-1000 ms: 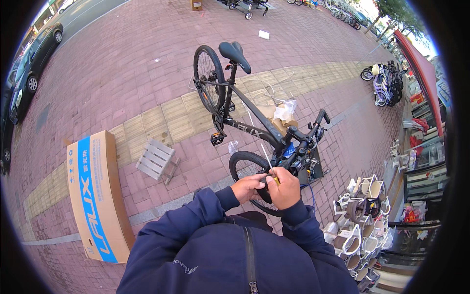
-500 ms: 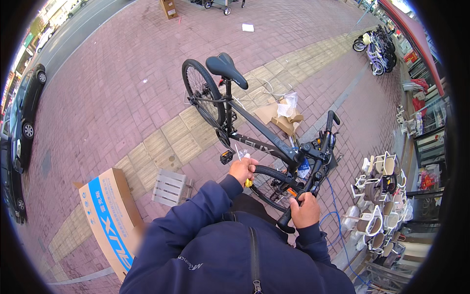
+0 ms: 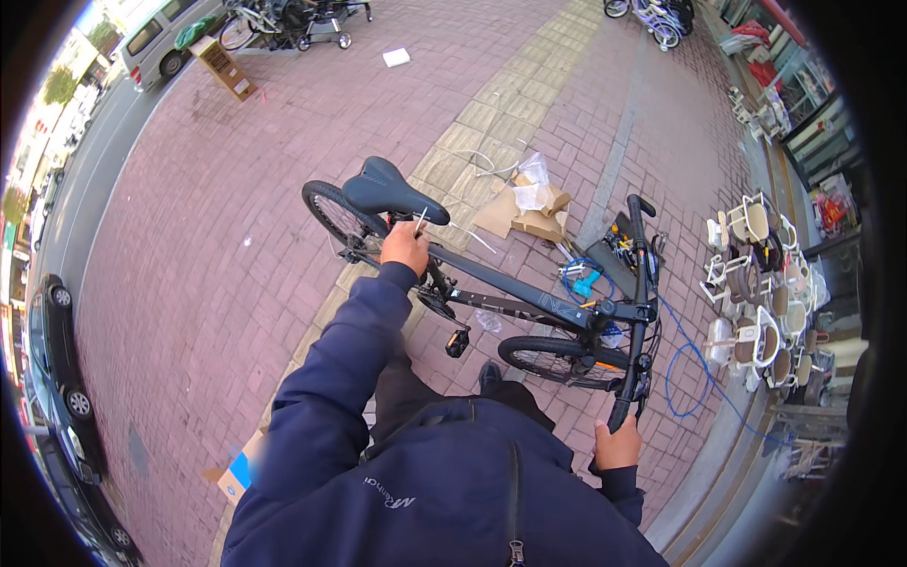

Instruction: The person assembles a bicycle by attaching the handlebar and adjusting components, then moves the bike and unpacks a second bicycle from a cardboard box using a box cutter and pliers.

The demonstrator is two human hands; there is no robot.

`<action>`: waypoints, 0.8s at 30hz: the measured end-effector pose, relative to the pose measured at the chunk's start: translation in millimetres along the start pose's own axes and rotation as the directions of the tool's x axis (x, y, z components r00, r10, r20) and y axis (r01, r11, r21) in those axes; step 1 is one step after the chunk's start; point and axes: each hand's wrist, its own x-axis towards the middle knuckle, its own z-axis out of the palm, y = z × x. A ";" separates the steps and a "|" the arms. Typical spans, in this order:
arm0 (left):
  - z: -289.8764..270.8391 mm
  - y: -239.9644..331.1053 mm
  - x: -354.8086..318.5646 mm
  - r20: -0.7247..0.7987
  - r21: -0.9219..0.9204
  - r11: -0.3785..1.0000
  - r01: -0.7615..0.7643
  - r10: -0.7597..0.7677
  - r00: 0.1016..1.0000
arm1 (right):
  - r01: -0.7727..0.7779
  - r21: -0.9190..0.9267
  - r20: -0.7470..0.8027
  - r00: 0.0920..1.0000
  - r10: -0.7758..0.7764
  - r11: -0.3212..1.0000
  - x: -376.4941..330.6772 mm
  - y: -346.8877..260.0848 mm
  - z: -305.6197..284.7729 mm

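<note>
A black bicycle (image 3: 515,291) stands on its wheels in front of me, its saddle (image 3: 392,192) to the left and its handlebar (image 3: 644,283) to the right. My left hand (image 3: 404,249) is closed just below the saddle, by the seat post; a thin pale rod (image 3: 421,220) sticks up out of its fingers. Whether these fingers also grip the post is hidden. My right hand (image 3: 616,444) wraps round the near handlebar grip (image 3: 619,414). Below the frame, the front wheel (image 3: 557,361) is turned sideways and the pedal (image 3: 457,342) hangs down.
Opened cardboard with clear plastic (image 3: 539,213) lies beyond the bicycle. Tools (image 3: 619,250) and a blue hose (image 3: 694,352) lie beside the handlebar. White child seats (image 3: 756,283) are stacked at right. A printed carton (image 3: 236,472) lies near left; parked cars (image 3: 71,378) stand farther left.
My left hand has moved from beside the front wheel to below the saddle, with the thin rod in it. My right hand stays on the handlebar grip. The bicycle's front has turned.
</note>
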 end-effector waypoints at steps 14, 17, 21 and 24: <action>-37.3 5.0 92.1 0.720 0.312 0.716 -0.625 0.252 0.647 | -0.337 0.815 0.081 0.873 0.482 0.473 -86.9 -132.7 153.6; -44.8 -14.1 93.1 0.685 0.242 0.722 -0.649 0.346 0.641 | -0.345 0.841 0.089 0.848 0.522 0.417 -93.8 -147.4 163.1; -56.1 -37.4 107.3 0.647 0.275 0.729 -0.627 0.342 0.681 | -0.317 0.842 0.077 0.872 0.484 0.437 -91.1 -188.4 190.5; -68.8 -52.2 126.9 0.677 0.317 0.712 -0.626 0.292 0.675 | -0.191 0.915 0.046 0.924 0.380 0.355 -84.0 -226.3 211.9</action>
